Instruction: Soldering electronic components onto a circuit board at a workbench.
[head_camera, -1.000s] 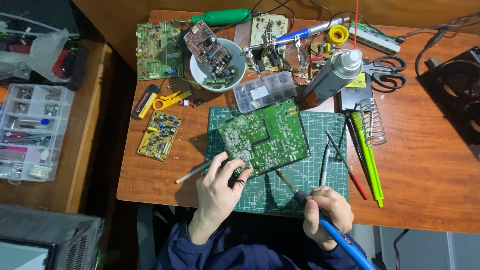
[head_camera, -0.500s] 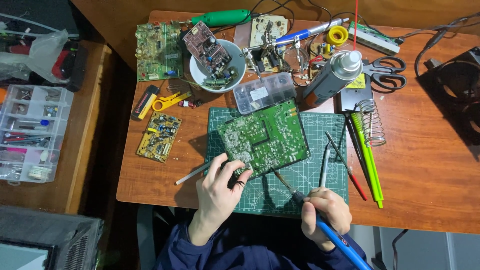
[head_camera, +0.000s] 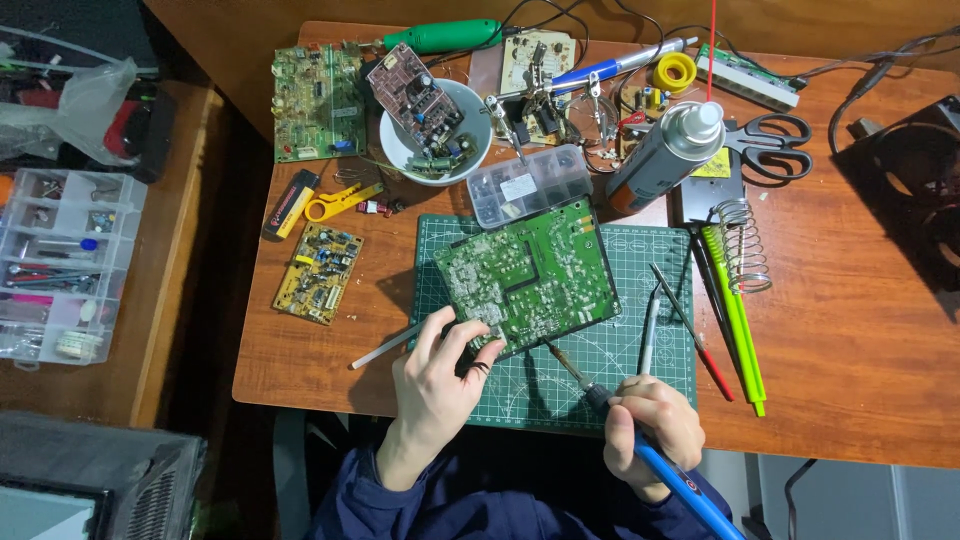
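Note:
A green circuit board (head_camera: 530, 275) lies solder side up on a green cutting mat (head_camera: 640, 345). My left hand (head_camera: 440, 385) pinches the board's near left corner, beside a thin grey rod (head_camera: 385, 347). My right hand (head_camera: 652, 428) grips a blue-handled soldering iron (head_camera: 600, 400). Its tip points up and left, close to the board's near edge.
Tweezers (head_camera: 648, 333), a red-tipped probe (head_camera: 692, 332) and green tools (head_camera: 735, 315) lie right of the board. A spray can (head_camera: 662, 155), scissors (head_camera: 770, 145), a clear parts box (head_camera: 528, 185), a white bowl (head_camera: 435, 125) and other boards (head_camera: 318, 272) crowd the table's far half. A compartment organiser (head_camera: 60, 265) stands left.
The soldering iron tip has shifted slightly nearer the board's near edge. My left hand stays on the board's corner.

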